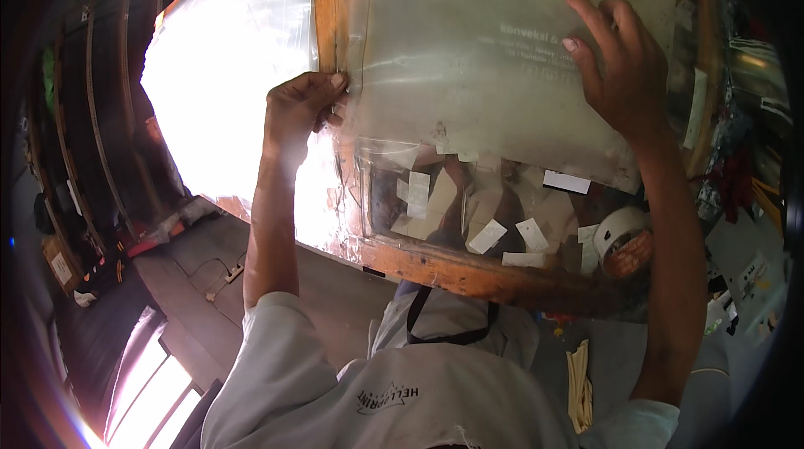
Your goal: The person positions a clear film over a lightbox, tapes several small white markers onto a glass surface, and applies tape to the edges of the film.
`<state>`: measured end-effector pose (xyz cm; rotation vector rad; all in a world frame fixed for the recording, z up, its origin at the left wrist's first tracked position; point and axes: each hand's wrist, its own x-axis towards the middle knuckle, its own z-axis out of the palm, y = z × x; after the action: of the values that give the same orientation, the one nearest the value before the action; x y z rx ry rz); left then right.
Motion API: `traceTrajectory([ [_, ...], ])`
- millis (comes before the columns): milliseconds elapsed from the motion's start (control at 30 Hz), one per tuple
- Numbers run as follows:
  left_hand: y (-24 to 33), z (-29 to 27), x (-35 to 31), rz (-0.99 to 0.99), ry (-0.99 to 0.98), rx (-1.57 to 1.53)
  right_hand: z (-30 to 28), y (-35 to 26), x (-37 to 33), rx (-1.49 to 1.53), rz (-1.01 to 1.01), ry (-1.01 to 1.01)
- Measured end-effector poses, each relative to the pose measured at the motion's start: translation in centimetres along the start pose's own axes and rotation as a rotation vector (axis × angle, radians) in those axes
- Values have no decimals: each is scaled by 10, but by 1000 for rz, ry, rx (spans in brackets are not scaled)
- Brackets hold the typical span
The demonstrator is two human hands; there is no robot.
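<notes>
A large, clear plastic sheet with faint white print lies over a glass-topped, wood-framed table in front of me. My left hand pinches the sheet's left edge between thumb and fingers. To the right, my right hand is over the sheet with its fingers apart and slightly bent, holding nothing. Whether its fingertips touch the plastic I cannot tell. Beyond my left hand, a pile of clear plastic glares white in strong light.
A roll of tape sits by my right forearm at the table's near right corner. Several pale tape pieces are stuck to the glass. The wooden rim runs along the near side. A cable with a socket lies at lower left.
</notes>
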<state>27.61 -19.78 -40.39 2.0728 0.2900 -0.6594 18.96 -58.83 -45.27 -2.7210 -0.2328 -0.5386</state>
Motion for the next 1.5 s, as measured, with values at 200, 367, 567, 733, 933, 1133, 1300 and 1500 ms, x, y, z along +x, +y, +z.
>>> traceTrajectory([
  [200,-13,7,-7,18,90,-191,-2,0,-1,-1,7,-18],
  [367,-20,17,-12,60,192,-276,-1,0,-1,-13,2,-10],
  [567,-14,28,-22,168,301,-63,0,1,-1,1,6,-4],
  [733,-20,24,-25,208,328,85,1,1,-1,6,-1,6],
  [933,-14,28,-37,210,280,310,0,2,-3,-3,-11,27],
  [1133,-34,25,-35,254,298,142,2,2,-5,-28,-4,16],
  [1300,-35,27,-38,293,364,280,-3,-4,-1,-60,-15,4],
  [1500,-14,57,-63,479,594,625,-16,-8,5,-4,5,-22],
])
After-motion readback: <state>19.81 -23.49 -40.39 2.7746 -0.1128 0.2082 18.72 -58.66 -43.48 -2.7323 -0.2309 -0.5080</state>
